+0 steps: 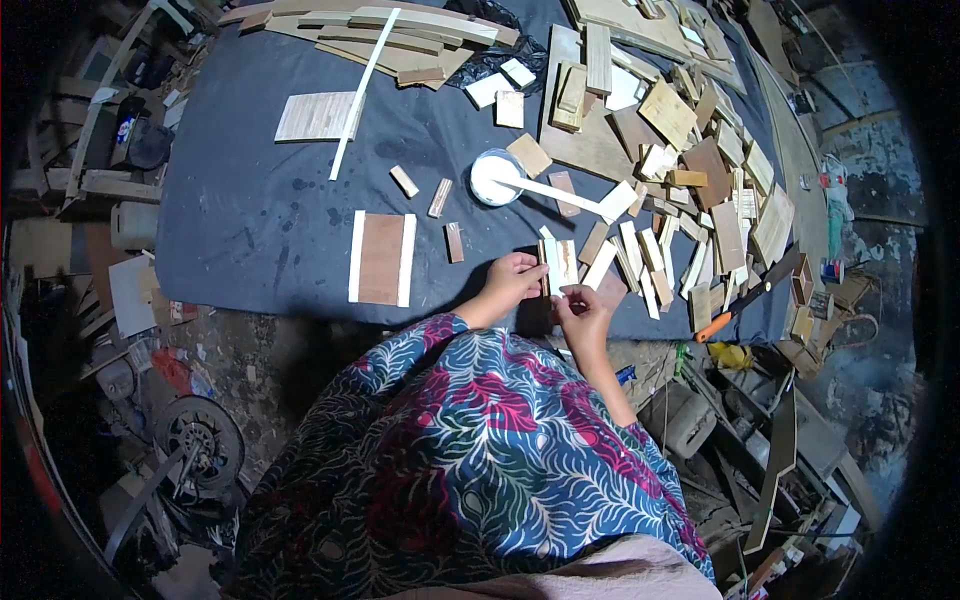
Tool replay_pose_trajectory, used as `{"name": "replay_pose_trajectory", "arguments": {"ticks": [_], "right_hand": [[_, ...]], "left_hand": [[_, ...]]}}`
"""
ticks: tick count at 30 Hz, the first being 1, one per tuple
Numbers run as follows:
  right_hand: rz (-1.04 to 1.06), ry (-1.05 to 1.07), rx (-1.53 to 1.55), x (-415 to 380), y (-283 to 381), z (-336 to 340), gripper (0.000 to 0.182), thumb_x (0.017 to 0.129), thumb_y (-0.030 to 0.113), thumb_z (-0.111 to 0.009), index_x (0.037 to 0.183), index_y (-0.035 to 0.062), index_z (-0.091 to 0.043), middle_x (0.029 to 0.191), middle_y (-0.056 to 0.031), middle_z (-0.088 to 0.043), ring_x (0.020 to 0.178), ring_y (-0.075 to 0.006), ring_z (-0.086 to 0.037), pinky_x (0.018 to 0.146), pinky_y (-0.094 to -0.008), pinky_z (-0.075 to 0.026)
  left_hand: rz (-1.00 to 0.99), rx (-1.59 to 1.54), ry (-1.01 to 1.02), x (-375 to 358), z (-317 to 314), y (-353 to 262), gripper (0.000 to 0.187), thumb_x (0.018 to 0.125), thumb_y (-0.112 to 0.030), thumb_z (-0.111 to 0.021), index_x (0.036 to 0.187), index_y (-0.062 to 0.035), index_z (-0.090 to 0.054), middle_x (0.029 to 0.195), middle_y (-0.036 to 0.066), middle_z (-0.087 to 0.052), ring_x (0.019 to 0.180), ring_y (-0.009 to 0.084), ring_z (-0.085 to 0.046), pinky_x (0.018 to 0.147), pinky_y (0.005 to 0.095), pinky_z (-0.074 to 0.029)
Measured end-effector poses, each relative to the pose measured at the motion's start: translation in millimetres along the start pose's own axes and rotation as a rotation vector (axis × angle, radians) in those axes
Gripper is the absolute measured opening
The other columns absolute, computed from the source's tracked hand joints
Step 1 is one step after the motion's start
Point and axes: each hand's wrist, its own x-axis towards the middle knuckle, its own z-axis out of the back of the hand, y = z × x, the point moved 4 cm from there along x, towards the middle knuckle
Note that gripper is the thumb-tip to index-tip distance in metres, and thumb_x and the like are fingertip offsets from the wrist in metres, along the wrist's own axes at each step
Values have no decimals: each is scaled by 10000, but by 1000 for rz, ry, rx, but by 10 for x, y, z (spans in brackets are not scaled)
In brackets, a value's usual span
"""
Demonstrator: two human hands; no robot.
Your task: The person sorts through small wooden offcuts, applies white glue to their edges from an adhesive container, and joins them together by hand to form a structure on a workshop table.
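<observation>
Seen from above, the left hand (513,280) and right hand (580,305) together pinch 1 small wood strip (548,272) at the dark table (250,220) edge, best held steady and square.

No text, label or number is legible anywhere here.

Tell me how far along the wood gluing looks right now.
One panel, brown with pale strips along both sides, lies assembled on the dark cloth. The left hand and right hand hold small wood strips together at the table edge. A big heap of loose pieces beside the glue pot remains unsorted.
</observation>
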Motion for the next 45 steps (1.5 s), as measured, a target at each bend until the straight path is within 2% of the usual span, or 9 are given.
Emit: {"name": "replay_pose_trajectory", "arguments": {"ticks": [10,12,16,24,37,40,42,43,45], "right_hand": [[125,-19,-98,65,-43,-28,141,740,71,-649,796,-19,-555,629,-59,-547,518,-115,-523,471,-245,-429],[-161,-51,168,33,-9,-8,149,802,129,-598,786,-10,-546,632,-54,-546,458,-111,-512,417,-245,-424],[-135,-48,217,72,-83,73,217,847,182,-557,788,-23,-524,591,-54,-529,440,-128,-536,384,-254,-442],[-7,22,-98,52,-107,29,245,666,88,-733,764,-21,-537,602,-12,-529,549,-68,-469,488,-216,-385],[-8,12,-26,80,-310,-22,253,645,73,-741,760,-13,-533,607,-9,-514,541,-68,-470,478,-220,-393],[-22,50,-53,31,-131,17,214,738,135,-682,778,-11,-531,623,-44,-542,527,-100,-518,463,-236,-432],[-349,-23,384,-12,-108,78,239,847,220,-558,798,-12,-527,636,-84,-559,520,-147,-559,443,-265,-474],[-333,-53,409,3,-127,132,304,900,267,-451,809,-14,-523,640,-98,-558,513,-176,-574,418,-296,-493],[-335,-72,440,12,-150,209,302,898,265,-456,814,-17,-527,644,-98,-560,509,-173,-575,417,-290,-490]], "left_hand": [[31,32,-2,-20,-12,-37,252,820,-187,-602,976,-6,-522,865,52,-586,742,112,-574,653,232,-481],[30,27,-9,-29,-12,-52,254,820,-187,-602,977,-4,-522,866,54,-586,743,113,-574,656,234,-482],[33,44,-2,-34,-20,-63,256,818,-186,-604,975,-1,-521,867,57,-586,741,115,-573,655,236,-483],[32,32,-9,-14,-34,-59,261,815,-173,-608,982,3,-513,878,64,-589,732,118,-569,643,228,-479],[18,20,-27,-6,2,-24,257,802,-175,-622,963,-3,-519,847,61,-589,694,109,-571,608,221,-484],[14,25,-31,-24,-1,-46,256,801,-176,-622,958,-2,-518,844,61,-589,688,108,-571,601,216,-483],[28,51,-22,-36,-35,-65,255,814,-174,-608,971,2,-511,865,63,-588,718,113,-571,626,221,-480],[20,62,-28,-36,-49,-76,257,813,-176,-610,969,2,-511,863,63,-589,713,111,-571,622,218,-480],[12,73,-32,-39,-66,-88,258,811,-178,-612,966,2,-510,860,63,-589,708,109,-570,617,215,-479]]}}
